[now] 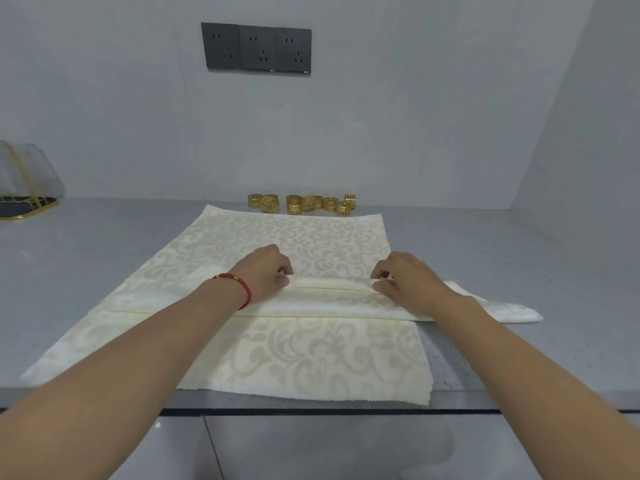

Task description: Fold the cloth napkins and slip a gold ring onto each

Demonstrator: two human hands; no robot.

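While pinching the narrow rolled fold of the cream damask cloth napkin with left hand and right hand on the grey bench, seemingly mid-fold; next, likely another even turn before reaching for the gold filigree rings waiting near the wall.

Soft, even, cool light fills the scene, with no hard glare. The forearms cast only faint shadows on the cream napkin. A dim reflection shows on the glossy cabinet front at 6 o'clock. Wide-angle distortion bends the wall's lines toward 3 o'clock. The picture is slightly soft overall, and the gold rings at 12 o'clock lack fine detail.
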